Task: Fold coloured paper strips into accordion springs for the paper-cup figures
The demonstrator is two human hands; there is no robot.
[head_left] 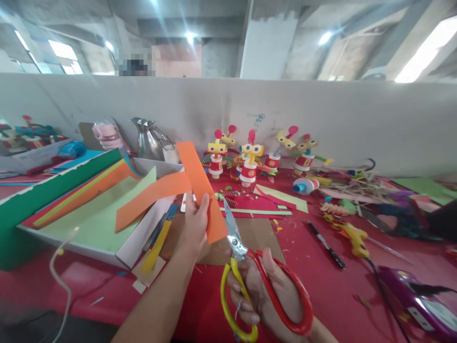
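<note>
My left hand (196,219) pinches a strip of orange paper (202,186), thumb in front, at the centre of the view. A second orange length (153,195) extends leftward from behind it, over a white box; I cannot tell whether the two are joined. In my right hand (264,286) is a pair of scissors (235,243) with one red and one yellow handle loop, fingers through the loops. The handles are apart. The blades point up and away, close to the strip's lower right edge; whether paper lies between them cannot be made out.
The white box (123,255) at left holds coloured paper sheets. Several paper-cup figures (249,166) stand at the back by a grey partition (178,105). A marker (326,245), a yellow glue gun (357,240) and a purple device (417,300) lie right. Paper scraps cover the back right.
</note>
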